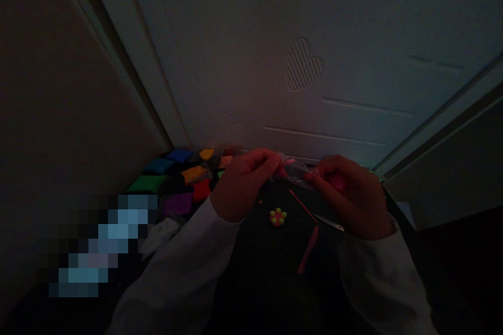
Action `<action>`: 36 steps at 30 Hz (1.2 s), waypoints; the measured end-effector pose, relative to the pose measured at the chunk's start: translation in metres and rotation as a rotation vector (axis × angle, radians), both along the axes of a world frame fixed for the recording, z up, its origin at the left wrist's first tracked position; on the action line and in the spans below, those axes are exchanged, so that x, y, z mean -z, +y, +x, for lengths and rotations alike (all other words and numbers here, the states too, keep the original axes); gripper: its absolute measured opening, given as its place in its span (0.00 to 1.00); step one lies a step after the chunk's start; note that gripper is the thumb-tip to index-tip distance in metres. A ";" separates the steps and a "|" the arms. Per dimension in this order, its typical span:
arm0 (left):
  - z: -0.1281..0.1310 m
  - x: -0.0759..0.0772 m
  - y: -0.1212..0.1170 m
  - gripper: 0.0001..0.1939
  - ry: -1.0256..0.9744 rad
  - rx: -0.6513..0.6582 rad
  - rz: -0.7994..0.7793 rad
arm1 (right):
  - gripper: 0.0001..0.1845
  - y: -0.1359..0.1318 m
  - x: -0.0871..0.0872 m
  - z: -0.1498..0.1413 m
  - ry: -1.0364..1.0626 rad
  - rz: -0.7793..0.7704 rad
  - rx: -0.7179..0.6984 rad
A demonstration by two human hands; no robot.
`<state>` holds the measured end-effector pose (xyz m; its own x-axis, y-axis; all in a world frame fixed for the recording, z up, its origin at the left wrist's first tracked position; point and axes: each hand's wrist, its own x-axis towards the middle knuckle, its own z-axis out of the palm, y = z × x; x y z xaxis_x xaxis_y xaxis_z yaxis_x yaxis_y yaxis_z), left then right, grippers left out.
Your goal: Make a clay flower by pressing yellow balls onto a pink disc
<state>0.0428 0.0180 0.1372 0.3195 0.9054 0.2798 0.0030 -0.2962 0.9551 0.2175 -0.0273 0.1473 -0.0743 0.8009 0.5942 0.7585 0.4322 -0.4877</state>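
Note:
A clear plastic bag [296, 170] with something pink in it stretches between my two hands above the dark table. My left hand [245, 180] pinches one end of the bag, and my right hand [349, 191] is closed round the other end, where pink shows between the fingers. Below them on the table lies a small clay flower [277, 217] with yellow-green balls around a pink middle. A thin pink stick tool [302, 205], a pink plastic knife [308, 250] and a slim metal tool [330, 222] lie to its right.
Several coloured packets, among them a green packet [147, 183], a purple packet [177, 202] and a red packet [201, 189], lie at the left. A crumpled white wrapper [161, 233] is by my left sleeve. Behind the table stands a white panel [251, 63] with embossed hearts. The light is dim.

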 end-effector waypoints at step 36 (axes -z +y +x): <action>0.008 0.001 0.002 0.08 -0.448 0.123 -0.286 | 0.06 0.002 -0.001 0.005 -0.164 0.087 -0.025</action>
<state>0.0507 0.0199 0.1365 0.3339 0.9288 0.1608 -0.4407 0.0030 0.8977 0.2222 -0.0252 0.1479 -0.1950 0.7434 0.6398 0.8132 0.4873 -0.3184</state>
